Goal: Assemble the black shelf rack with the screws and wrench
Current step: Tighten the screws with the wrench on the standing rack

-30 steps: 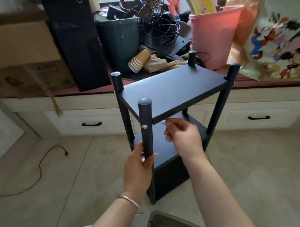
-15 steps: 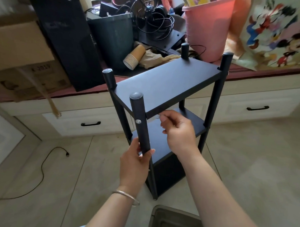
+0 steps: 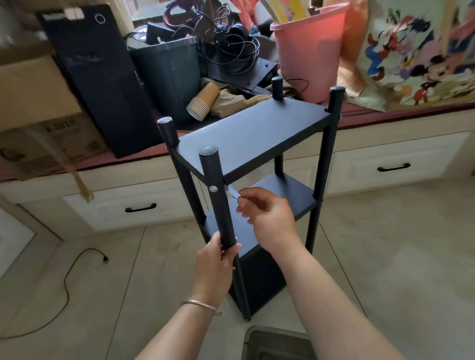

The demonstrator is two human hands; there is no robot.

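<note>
Now the black shelf rack [image 3: 249,131] is standing upright on the tiled floor [image 3: 389,266], just in front of a low cabinet [image 3: 366,168] with white drawers. The rack is showing two flat shelves between four round posts, and a closed dark box part is sitting at its bottom. The left hand [image 3: 214,268] is gripping the nearest post [image 3: 216,203] from below the upper shelf, with the thumb and fingers curling around it. A thin bracelet [image 3: 199,305] is sitting on this wrist. The right hand [image 3: 267,218] is pinching a small silver wrench [image 3: 233,191] between the thumb and the fingertips, and the other fingers are bending loosely. The free end of the wrench is reaching toward the post, just under the edge of the upper shelf and beside a round silver screw head [image 3: 212,189] that is showing on the post. I cannot tell if the wrench is touching any screw. Behind the rack, on the cabinet top, a pink bucket [image 3: 305,55], a dark bin [image 3: 167,75], a stack of paper cups [image 3: 202,102] and a tall black case [image 3: 100,75] are standing close together. A black cable [image 3: 71,271] is lying on the floor at the left.
</note>
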